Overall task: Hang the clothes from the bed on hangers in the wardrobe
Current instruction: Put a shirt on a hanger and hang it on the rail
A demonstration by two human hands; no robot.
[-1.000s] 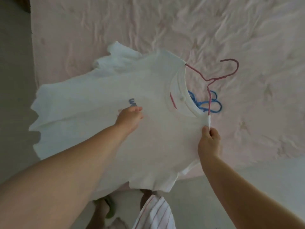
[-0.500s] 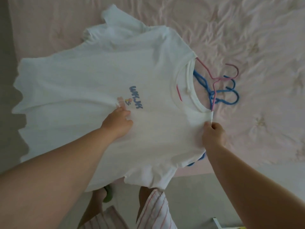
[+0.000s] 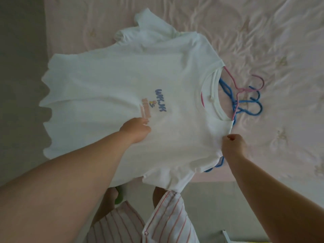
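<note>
A white T-shirt with a small blue and pink print is held spread out above the edge of the pink bed. A pink hanger sits inside it, its hook sticking out of the neck opening. My left hand pinches the shirt's front just below the print. My right hand grips the shirt's near shoulder over the hanger's end. Blue hangers lie on the bed under the shirt's neck.
The grey floor runs along the bed's left side and front edge. My legs in striped pink-and-white shorts stand close to the bed. A green slipper shows under the shirt's hem.
The shirt has been pulled further along the hanger, so the shoulder now covers the hanger end. My left hand slid down off the print, which is now fully visible.
</note>
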